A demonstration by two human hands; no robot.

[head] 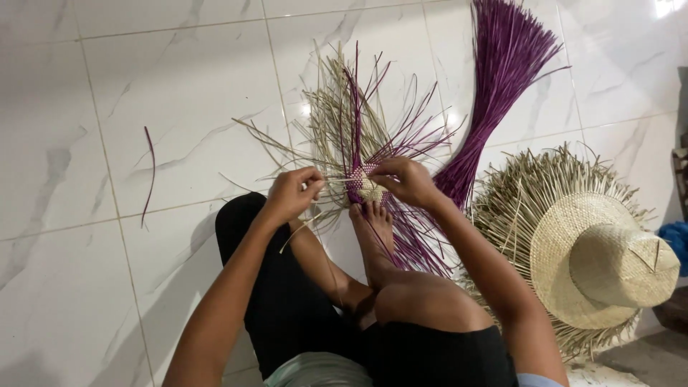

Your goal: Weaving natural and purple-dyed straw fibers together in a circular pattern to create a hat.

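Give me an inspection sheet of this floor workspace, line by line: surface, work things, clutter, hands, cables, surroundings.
Surface: white marbled tile floor, glossy, with grout lines.
Work things: small woven start of tan and purple straw, loose ends fanning out, pinned under a bare foot.
Supplies: purple straw bundle lying to the upper right.
Clutter: one stray purple strand on the tiles at left; a straw hat with unwoven fringe at right.
Hands: left hand pinches tan strands; right hand grips the woven start.
Cables: nothing seen.
Surroundings: blue object at the right edge, too cropped to identify.
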